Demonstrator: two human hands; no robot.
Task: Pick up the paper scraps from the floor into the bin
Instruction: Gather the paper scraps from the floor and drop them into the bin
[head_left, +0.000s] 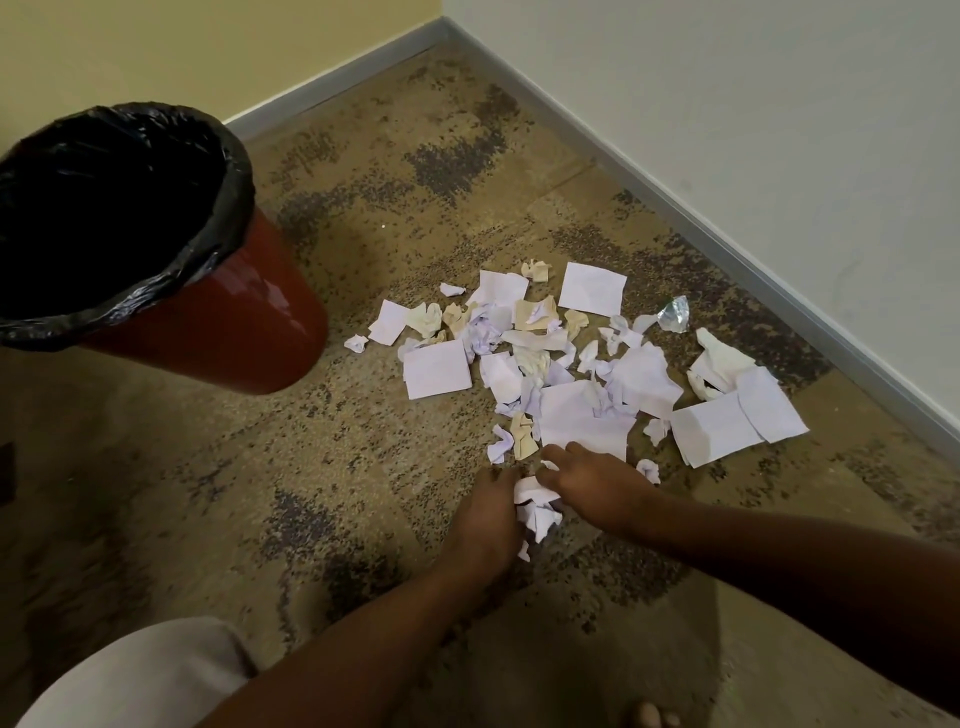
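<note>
Several white and beige paper scraps (571, 364) lie spread on the patterned carpet, some flat, some crumpled. At the near edge of the pile, my left hand (488, 514) and my right hand (592, 483) close from both sides around a small bunch of crumpled white scraps (535, 506). My right forefinger reaches onto a large flat sheet (587, 426). The red bin (234, 322), lined with a black bag (104, 208), stands to the left of the pile, its mouth open and dark inside.
Two walls with grey skirting (727, 244) meet in a corner behind the pile. A shiny foil-like scrap (675, 314) lies at the pile's right back edge. My knee in light cloth (135, 675) and toes (654, 717) show at the bottom.
</note>
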